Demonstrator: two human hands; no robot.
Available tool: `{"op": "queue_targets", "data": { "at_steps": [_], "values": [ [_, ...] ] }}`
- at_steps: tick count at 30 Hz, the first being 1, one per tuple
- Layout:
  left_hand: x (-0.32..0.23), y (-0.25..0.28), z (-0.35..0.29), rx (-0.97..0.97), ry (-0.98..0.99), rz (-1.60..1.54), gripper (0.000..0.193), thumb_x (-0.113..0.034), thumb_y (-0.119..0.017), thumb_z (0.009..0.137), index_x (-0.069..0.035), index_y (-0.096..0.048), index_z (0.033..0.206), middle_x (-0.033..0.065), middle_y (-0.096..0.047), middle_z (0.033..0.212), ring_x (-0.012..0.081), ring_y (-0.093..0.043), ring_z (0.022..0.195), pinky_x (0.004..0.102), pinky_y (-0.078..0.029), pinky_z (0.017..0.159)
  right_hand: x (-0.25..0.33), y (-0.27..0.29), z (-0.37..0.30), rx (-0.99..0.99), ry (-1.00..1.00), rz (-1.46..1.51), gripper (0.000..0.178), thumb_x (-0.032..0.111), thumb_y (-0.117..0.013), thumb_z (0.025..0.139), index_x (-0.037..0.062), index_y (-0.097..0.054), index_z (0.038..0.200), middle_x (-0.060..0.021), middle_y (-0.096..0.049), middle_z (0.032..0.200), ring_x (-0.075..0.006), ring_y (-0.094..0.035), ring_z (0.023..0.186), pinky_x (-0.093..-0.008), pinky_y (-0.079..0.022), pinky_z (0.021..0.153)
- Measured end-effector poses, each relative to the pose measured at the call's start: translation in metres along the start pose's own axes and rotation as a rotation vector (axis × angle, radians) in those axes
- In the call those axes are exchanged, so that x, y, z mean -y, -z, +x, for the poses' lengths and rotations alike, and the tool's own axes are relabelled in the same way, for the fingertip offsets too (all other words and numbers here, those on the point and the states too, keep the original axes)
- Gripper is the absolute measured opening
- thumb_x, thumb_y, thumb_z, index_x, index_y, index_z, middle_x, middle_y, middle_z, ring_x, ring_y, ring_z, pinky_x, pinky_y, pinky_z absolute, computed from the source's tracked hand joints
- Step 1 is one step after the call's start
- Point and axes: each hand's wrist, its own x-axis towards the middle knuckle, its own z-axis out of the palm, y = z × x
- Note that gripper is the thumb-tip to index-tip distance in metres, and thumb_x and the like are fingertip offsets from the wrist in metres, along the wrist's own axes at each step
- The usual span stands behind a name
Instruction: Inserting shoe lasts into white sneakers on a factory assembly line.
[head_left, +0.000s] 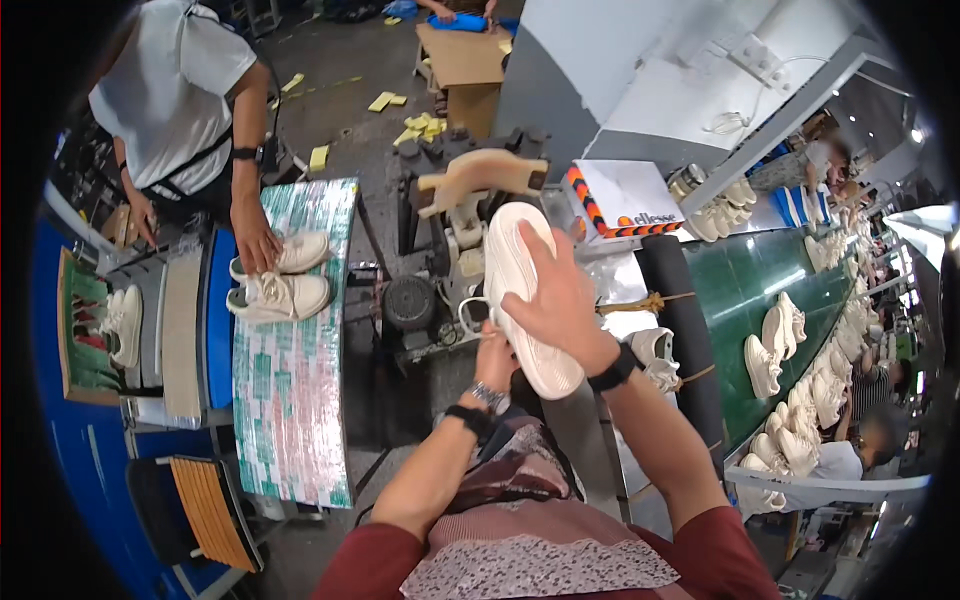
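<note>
Our right grip [558, 305] holds a cream sneaker [513, 268], sole toward us; our left grip [494, 355] sits beside it, its closure hidden. A narrow gap separates the motor [410, 303] from the taped desk's [290, 410] right edge; the green conveyor [720, 310] lies rightward.

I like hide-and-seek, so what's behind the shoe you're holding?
A white lace pokes out left of the shoe, near the left hand. The sole hides the shoe's top and opening.
</note>
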Motion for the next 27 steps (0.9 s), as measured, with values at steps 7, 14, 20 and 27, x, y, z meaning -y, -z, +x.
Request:
{"op": "queue_targets", "data": {
  "at_steps": [7,14,20,27],
  "values": [
    [0.009,-0.015,-0.018,-0.136,0.305,0.061,0.048,-0.009,-0.053,0.099,-0.016,-0.044,0.145,0.0076,-0.066,0.123,0.022,-0.069,0.106,0.0416,-0.059,0.087,-0.028,-0.02,-0.038,-0.074,0.203,-0.15,0.083,0.018,-0.073,0.076,0.0106,-0.042,0.153,-0.0296,-0.042,0.147,-0.0489,-0.046,0.132,-0.0503,-0.044,0.108],
    [0.006,-0.029,-0.044,0.081,0.339,-0.313,0.06,-0.047,-0.044,0.107,-0.014,-0.034,0.156,0.011,-0.061,0.137,0.0243,-0.062,0.122,0.0441,-0.052,0.101,-0.022,-0.011,-0.045,-0.08,0.198,-0.01,0.085,0.01,-0.074,0.075,0.0126,-0.043,0.154,-0.0318,-0.043,0.147,-0.0504,-0.046,0.133,-0.0506,-0.044,0.106],
    [0.008,-0.061,-0.035,0.259,0.215,-0.654,0.069,-0.058,-0.045,0.104,-0.009,-0.043,0.152,0.0088,-0.055,0.145,0.0225,-0.057,0.127,0.0368,-0.046,0.109,-0.009,-0.015,-0.06,-0.121,0.139,0.007,0.085,0.005,-0.074,0.077,0.0115,-0.039,0.154,-0.0307,-0.038,0.153,-0.0504,-0.041,0.139,-0.0506,-0.039,0.112],
    [0.019,-0.055,-0.037,0.181,0.231,-0.485,0.067,-0.056,-0.048,0.104,-0.005,-0.046,0.148,0.0092,-0.059,0.138,0.0196,-0.059,0.121,0.0341,-0.047,0.107,-0.007,-0.014,-0.077,-0.254,0.104,0.031,0.089,0.016,-0.08,0.078,0.0063,-0.036,0.155,-0.0284,-0.035,0.156,-0.0472,-0.036,0.143,-0.0515,-0.033,0.116]
  ]
}}
